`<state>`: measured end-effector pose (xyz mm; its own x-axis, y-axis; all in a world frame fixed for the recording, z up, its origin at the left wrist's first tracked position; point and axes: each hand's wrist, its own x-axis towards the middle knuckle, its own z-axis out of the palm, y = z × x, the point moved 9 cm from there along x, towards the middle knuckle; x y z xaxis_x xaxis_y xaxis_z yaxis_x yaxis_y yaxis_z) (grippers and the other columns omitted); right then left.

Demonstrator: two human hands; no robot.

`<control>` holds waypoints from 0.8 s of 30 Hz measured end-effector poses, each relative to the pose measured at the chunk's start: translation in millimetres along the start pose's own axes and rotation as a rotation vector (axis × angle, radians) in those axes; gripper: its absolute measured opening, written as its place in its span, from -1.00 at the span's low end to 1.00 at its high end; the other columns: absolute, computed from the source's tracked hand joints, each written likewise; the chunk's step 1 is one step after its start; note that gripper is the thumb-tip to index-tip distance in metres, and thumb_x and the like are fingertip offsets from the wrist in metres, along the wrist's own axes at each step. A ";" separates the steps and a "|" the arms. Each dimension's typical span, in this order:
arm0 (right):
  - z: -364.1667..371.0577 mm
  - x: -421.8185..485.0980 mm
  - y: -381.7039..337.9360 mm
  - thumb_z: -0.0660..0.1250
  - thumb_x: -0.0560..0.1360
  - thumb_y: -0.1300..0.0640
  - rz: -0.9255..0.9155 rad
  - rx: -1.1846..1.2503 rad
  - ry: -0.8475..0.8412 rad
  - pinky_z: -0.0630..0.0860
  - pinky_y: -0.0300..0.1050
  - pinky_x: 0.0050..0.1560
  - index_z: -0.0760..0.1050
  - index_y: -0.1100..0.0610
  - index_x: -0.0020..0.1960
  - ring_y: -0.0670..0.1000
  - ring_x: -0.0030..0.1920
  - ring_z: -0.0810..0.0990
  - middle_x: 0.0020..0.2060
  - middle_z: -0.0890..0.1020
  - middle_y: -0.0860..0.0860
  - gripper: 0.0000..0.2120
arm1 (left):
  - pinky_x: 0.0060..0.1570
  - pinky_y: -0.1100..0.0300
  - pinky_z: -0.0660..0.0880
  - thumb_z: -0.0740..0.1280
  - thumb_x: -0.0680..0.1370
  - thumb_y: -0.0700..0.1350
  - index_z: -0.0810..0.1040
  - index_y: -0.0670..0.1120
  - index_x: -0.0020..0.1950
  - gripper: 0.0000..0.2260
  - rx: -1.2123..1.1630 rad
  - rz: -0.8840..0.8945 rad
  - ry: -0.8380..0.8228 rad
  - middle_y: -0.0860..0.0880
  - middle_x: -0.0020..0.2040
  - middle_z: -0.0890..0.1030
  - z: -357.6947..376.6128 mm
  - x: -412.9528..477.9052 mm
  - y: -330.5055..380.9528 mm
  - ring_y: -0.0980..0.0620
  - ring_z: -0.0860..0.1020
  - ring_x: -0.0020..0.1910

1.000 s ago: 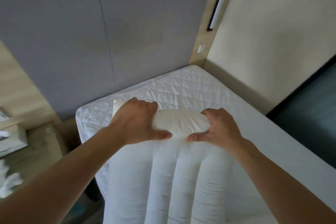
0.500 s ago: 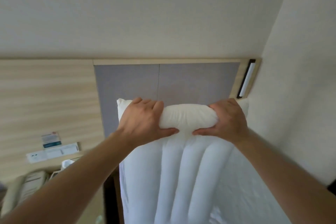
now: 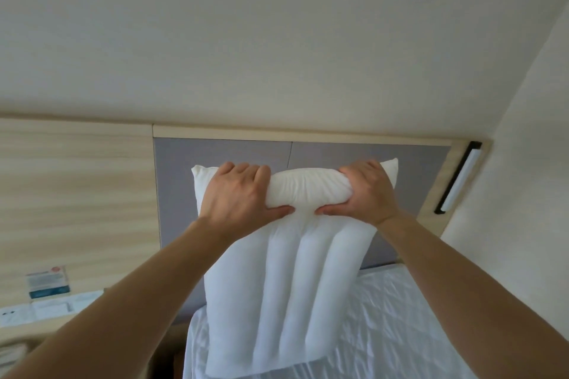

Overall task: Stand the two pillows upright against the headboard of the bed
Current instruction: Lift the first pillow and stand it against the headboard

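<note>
A: Our left hand point(image 3: 238, 194) is clenched over the top edge of the pillow point(image 3: 286, 286), fingers curled behind and thumb pressed in front. Our right hand point(image 3: 366, 194) grips the same edge the same way, just beside the left, so the stuffing bunches into a roll between them.

B: And where does the pillow sit relative to the headboard point(image 3: 221, 157)?

A: Directly in front of its grey panel, hanging long-ways from our grip, its top corners just below the headboard's wooden trim. The lower end reaches down over the quilted mattress point(image 3: 400, 323) at the headboard's foot. We cannot tell whether it touches the panel yet.

B: How do we finish this step well?

A: In our judgement, we plant the bottom edge on the mattress close to the headboard, lean the back flat against the panel, then let go with both hands together so it doesn't slump sideways. We should leave room along the headboard for the second pillow, which we cannot see here.

B: What has changed from a second ago?

A: Then the pillow lay low over the mattress, under the headboard. Half a second ago it was already up. Now it is raised and nearly vertical against the panel, with both grips unchanged.
</note>
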<state>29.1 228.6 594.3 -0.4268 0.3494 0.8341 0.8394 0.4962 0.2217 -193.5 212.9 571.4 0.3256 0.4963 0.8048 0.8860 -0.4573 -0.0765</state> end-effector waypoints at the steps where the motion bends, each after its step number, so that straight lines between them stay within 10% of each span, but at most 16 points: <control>1: 17.2 4.8 9.0 0.39 0.19 -0.55 -0.002 0.008 0.001 0.49 0.05 -0.12 0.62 0.30 -0.12 0.16 -0.31 0.62 -0.31 0.63 0.12 -0.14 | -0.23 0.03 0.21 0.49 0.31 0.40 0.37 -0.09 -0.20 -0.40 0.004 -0.010 0.000 -0.04 -0.39 0.48 13.5 6.9 -8.4 -0.14 0.43 -0.40; 24: 315.4 7.9 119.4 0.26 0.24 -0.63 0.154 0.062 -0.372 0.24 0.00 0.33 0.43 0.14 0.34 0.10 0.22 0.49 0.20 0.57 0.07 0.00 | -0.01 -0.05 0.36 0.33 0.31 0.53 0.48 -0.10 -0.06 -0.31 0.077 -0.117 -0.115 -0.03 -0.19 0.53 248.6 57.5 -130.9 -0.14 0.49 -0.17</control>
<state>19.9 541.2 468.1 -0.4000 0.6816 0.6127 0.8860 0.4586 0.0681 -208.7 484.8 481.3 0.2505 0.6260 0.7385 0.9414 -0.3355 -0.0349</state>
